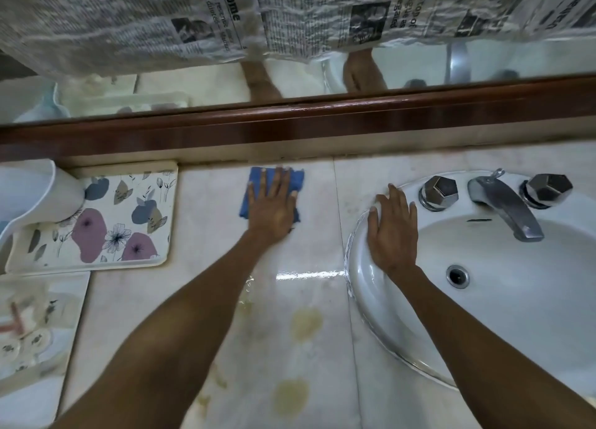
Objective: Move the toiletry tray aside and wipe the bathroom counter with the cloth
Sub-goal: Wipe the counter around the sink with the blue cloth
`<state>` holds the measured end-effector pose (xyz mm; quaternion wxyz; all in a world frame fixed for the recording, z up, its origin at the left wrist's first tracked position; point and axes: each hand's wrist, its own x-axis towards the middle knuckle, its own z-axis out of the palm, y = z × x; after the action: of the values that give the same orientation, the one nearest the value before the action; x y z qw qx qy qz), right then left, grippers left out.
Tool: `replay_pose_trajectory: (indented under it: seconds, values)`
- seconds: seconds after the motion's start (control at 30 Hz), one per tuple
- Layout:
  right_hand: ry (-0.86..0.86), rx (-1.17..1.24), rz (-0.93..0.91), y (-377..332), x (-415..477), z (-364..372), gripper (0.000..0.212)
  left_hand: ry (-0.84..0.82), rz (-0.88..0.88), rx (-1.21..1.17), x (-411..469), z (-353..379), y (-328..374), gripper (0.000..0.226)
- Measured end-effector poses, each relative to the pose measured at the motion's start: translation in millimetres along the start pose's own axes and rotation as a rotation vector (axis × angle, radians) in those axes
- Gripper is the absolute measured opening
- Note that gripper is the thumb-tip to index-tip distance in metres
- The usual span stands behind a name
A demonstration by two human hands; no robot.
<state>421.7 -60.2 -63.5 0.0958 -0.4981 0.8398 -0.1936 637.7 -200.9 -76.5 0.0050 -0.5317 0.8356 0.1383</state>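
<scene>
Head camera looks straight down on the pale marble counter. My left hand lies flat, fingers spread, pressing a blue cloth onto the counter close to the brown wooden mirror frame; nothing is pinched, the palm simply pins it. The cloth's long axis runs from me toward the mirror, its far edge just short of the back ledge. My right hand rests open on the left rim of the white sink, holding nothing, fingers pointing at the chrome tap knob. The floral toiletry tray sits well to the left of the cloth, its long side along the mirror, a white container overlapping its left end. Yellowish stains mark the near counter.
</scene>
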Motion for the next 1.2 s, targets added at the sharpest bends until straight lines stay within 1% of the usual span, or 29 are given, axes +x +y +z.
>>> replay_pose_trajectory:
  seconds: [0.07,0.17,0.27,0.33,0.37,0.43,0.5,0.53,0.57,0.6,0.63,0.7,0.77,0.83,0.9,1.03,1.13,1.2]
  values:
    - [0.029,0.019,0.008,-2,2,0,0.037,0.005,0.038,-0.022,-4,11,41,0.058]
    - [0.048,0.08,0.015,1,3,0,0.037,-0.071,0.256,-0.044,-47,28,72,0.057]
    - [0.054,0.082,0.014,1,2,-3,0.037,-0.109,0.493,0.015,-94,28,39,0.056]
    - [0.048,0.075,0.015,0,1,-4,0.037,-0.114,0.551,0.075,-98,16,-1,0.057]
    - [0.047,0.076,0.014,-1,1,-5,0.036,-0.104,0.524,0.112,-91,11,-15,0.057]
    - [0.042,0.079,0.017,-1,2,-6,0.036,-0.093,0.35,0.109,-65,1,-22,0.057]
    - [0.04,0.066,0.014,-1,1,-6,0.036,-0.073,0.134,0.038,-44,1,-2,0.058]
    - [0.039,0.053,0.01,-2,0,-6,0.037,-0.066,0.055,0.004,-39,4,14,0.058]
    - [0.037,0.039,0.009,-2,0,-6,0.037,-0.066,0.016,-0.016,-39,9,30,0.059]
    - [0.033,0.022,0.011,-3,1,-6,0.038,-0.07,0.031,-0.019,-44,14,44,0.059]
    - [0.027,0.004,0.013,-4,1,-6,0.039,-0.076,0.093,-0.009,-55,19,54,0.059]
    - [0.01,-0.035,0.012,-5,2,-5,0.041,-0.094,0.266,0.003,-84,25,59,0.06]
    - [0.003,-0.065,0.01,-5,2,-4,0.042,-0.109,0.392,0.001,-107,24,46,0.058]
    - [0.002,-0.081,0.007,-6,1,-4,0.042,-0.132,0.422,-0.004,-114,19,27,0.056]
    - [0.002,-0.091,0.004,-7,1,-3,0.042,-0.128,0.347,-0.017,-104,12,10,0.053]
    - [-0.066,-0.133,-0.013,-9,-1,-3,0.044,-0.135,0.053,-0.249,-64,-15,-25,0.05]
    - [-0.122,-0.135,-0.018,-11,-1,-5,0.049,-0.188,-0.048,-0.351,-63,-25,-45,0.05]
    - [-0.163,-0.134,-0.055,-14,-3,-8,0.051,-0.204,-0.071,-0.38,-83,-24,-52,0.05]
